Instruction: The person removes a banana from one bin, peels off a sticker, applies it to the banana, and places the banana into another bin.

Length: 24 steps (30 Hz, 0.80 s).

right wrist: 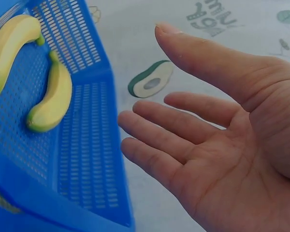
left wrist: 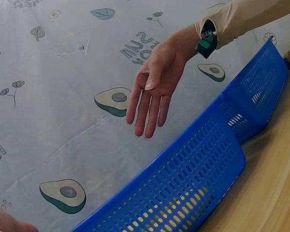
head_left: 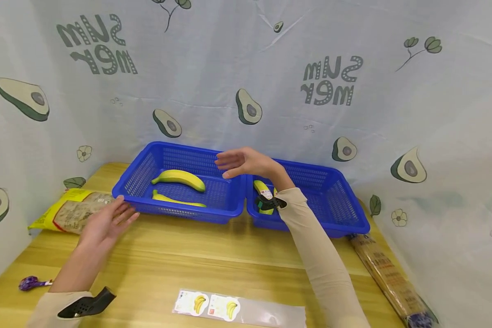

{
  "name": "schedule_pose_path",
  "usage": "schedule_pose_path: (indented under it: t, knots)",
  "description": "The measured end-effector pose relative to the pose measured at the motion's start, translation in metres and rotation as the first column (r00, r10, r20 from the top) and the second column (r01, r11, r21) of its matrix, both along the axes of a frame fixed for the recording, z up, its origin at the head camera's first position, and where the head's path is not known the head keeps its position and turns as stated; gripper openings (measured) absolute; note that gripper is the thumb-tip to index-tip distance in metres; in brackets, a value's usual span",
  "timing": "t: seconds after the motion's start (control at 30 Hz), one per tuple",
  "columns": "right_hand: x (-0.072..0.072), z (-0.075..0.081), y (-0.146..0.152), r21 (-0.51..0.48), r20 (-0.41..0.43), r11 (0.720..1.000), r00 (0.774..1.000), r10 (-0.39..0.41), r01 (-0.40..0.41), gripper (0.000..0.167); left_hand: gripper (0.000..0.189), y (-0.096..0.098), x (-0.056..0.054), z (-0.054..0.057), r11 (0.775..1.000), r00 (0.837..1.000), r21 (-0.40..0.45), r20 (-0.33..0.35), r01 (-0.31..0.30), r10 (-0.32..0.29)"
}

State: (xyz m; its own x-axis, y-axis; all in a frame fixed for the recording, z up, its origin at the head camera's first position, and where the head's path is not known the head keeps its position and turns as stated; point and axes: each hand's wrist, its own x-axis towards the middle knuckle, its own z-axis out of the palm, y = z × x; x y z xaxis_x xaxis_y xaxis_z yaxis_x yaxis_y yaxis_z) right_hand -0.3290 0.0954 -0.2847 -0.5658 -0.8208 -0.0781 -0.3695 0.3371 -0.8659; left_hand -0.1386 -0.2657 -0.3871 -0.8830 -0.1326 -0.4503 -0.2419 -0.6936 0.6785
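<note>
Two bananas, one behind (head_left: 178,177) and one in front (head_left: 176,200), lie in the left blue basket (head_left: 180,210). My left hand (head_left: 106,223) is at that basket's front left corner, its fingers loosely extended near the rim; whether they touch it is unclear. Above the basket's right end hangs my right hand (head_left: 248,163), fingers extended and holding nothing, as the right wrist view confirms with the bare palm (right wrist: 222,159). In the right blue basket (head_left: 332,200), a banana with a label (head_left: 263,189) is partly covered by my right wrist.
A yellow bag (head_left: 71,209) stands left of the baskets, with a purple-wrapped lollipop (head_left: 29,283) nearer me. A strip of banana stickers (head_left: 238,309) lies at the table's front. On the right is a long brown package (head_left: 387,278). A printed curtain (head_left: 213,68) hangs behind.
</note>
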Motion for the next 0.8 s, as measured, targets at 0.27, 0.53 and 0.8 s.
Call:
schedule_pose_path:
  t: [0.27,0.53,0.8]
  knots:
    - [-0.013,-0.012,-0.021,-0.04,0.044,0.999,0.999,-0.025,0.026,0.061,0.052,-0.017,-0.011,0.011,0.991,0.989,0.047,0.085,-0.125,0.12]
    - [-0.022,-0.029,-0.035,-0.112,0.083,0.992,0.995,-0.051,0.06,0.05,0.032,-0.021,-0.021,0.019,0.99,0.986,0.029,0.101,-0.139,0.135]
    - [-0.028,-0.034,-0.06,-0.171,0.143,0.981,0.987,-0.071,0.095,0.046,0.048,-0.017,-0.029,0.022,0.99,0.984,-0.061,0.115,-0.13,0.136]
